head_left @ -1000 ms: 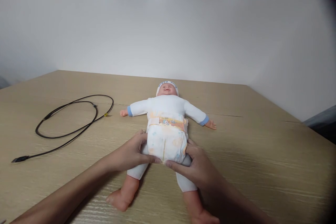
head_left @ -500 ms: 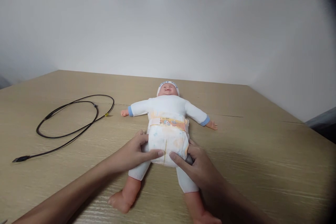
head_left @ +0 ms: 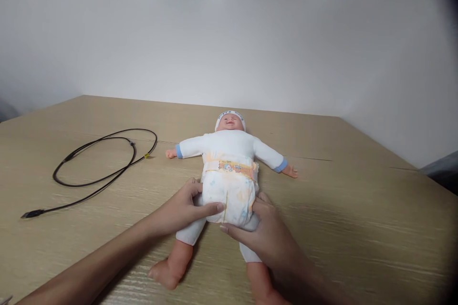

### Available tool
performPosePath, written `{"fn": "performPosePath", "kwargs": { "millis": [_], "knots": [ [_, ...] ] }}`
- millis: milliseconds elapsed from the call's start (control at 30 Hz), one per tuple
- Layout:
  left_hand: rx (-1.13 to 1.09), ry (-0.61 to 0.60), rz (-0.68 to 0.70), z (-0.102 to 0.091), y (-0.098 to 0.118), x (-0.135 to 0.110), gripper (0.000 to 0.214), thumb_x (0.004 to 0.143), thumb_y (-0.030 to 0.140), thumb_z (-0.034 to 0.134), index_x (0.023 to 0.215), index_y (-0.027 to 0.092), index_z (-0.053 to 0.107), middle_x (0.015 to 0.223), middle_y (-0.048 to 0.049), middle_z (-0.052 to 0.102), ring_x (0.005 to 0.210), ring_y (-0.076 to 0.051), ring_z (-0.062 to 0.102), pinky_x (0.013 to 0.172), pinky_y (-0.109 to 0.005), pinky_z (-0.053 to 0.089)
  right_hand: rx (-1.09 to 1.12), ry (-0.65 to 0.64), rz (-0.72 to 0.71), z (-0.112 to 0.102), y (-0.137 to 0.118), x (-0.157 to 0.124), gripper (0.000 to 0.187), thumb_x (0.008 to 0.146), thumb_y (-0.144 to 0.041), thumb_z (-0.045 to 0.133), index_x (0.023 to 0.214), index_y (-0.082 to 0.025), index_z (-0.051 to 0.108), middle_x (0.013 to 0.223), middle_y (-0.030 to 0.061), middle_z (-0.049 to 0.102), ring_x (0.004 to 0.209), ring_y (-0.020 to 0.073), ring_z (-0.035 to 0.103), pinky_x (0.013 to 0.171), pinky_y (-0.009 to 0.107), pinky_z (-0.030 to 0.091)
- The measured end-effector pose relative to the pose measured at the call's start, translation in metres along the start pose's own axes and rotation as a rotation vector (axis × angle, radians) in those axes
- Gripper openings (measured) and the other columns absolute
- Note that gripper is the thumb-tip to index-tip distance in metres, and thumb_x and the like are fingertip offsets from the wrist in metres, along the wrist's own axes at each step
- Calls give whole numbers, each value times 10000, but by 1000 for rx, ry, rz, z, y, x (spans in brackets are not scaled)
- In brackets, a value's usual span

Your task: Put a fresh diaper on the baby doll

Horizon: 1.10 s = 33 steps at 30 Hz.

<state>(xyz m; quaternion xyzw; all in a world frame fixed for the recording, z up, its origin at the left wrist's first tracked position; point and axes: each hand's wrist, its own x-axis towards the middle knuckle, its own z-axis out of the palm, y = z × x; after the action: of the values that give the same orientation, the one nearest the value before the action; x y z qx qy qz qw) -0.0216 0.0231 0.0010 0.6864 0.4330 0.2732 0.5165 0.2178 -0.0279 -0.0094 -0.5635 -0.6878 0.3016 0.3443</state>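
A baby doll (head_left: pixel 231 142) in a white suit with blue cuffs lies on its back, head away from me. Around its waist is a white diaper (head_left: pixel 229 190) with an orange printed front band. My left hand (head_left: pixel 188 205) grips the diaper's left side, its thumb flat on the lower front and its fingers by the doll's hip. At the other leg opening, my right hand (head_left: pixel 268 228) has its fingers on the diaper's edge. The right thumb reaches across the top of that leg, just below the diaper. Some fingertips of both hands are hidden.
The doll rests on a wooden table (head_left: pixel 358 209). A looped black cable (head_left: pixel 103 183) with a yellow tag lies to the left. Behind the table stands a pale partition (head_left: pixel 214 47).
My right thumb has moved down off the diaper's front to below its lower edge. The doll's leg on that side has shifted slightly inward. My left hand keeps its hold.
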Motion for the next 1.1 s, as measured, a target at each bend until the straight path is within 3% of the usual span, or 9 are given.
{"fn": "performPosePath", "kwargs": {
  "millis": [300, 467, 567, 833, 1000, 1100],
  "knots": [
    [73, 11, 4, 2, -1, -5, 482, 901, 635, 787, 1177, 240, 810, 1261, -95, 705, 1237, -337, 617, 1155, -502, 474, 34, -50, -4, -5, -3, 3, 291, 778, -342, 920, 1059, -271, 886, 1362, 120, 713, 1274, 352, 663, 1132, 525, 542],
    [124, -31, 25, 0, 0, -3, 546, 851, 575, 866, 1283, 254, 775, 1227, -81, 695, 1223, -329, 625, 1132, -490, 485, 80, -61, -41, -7, -3, 7, 348, 814, -357, 898, 1156, -294, 871, 1430, 101, 692, 1307, 343, 675, 1156, 491, 534],
    [108, -49, 55, -2, 2, -1, 480, 850, 533, 879, 1233, 257, 789, 1265, -72, 717, 1202, -316, 640, 1116, -470, 493, 88, -72, -43, -8, -3, 7, 374, 822, -356, 892, 1190, -298, 862, 1450, 98, 685, 1320, 341, 672, 1166, 493, 527],
    [-16, -83, 60, -2, 6, 3, 384, 862, 478, 881, 1138, 224, 803, 1197, -45, 797, 1112, -288, 701, 1005, -405, 550, 15, -71, 11, -6, -5, 4, 535, 668, -257, 979, 1191, -270, 861, 1388, 123, 711, 1300, 386, 656, 1153, 536, 528],
    [86, -40, 72, 0, 4, 1, 424, 873, 507, 855, 1184, 227, 786, 1244, -71, 771, 1168, -314, 688, 1054, -446, 541, 36, -78, -26, -9, -6, 6, 397, 753, -249, 925, 1144, -286, 869, 1350, 96, 735, 1238, 339, 701, 1100, 479, 562],
    [190, -33, 51, -2, 5, 0, 560, 774, 518, 920, 1233, 237, 767, 1258, -81, 746, 1188, -347, 668, 1039, -468, 546, 41, -85, -47, -11, -9, 8, 357, 745, -256, 928, 1097, -284, 876, 1308, 87, 762, 1197, 332, 719, 1041, 447, 586]
  ]
}}
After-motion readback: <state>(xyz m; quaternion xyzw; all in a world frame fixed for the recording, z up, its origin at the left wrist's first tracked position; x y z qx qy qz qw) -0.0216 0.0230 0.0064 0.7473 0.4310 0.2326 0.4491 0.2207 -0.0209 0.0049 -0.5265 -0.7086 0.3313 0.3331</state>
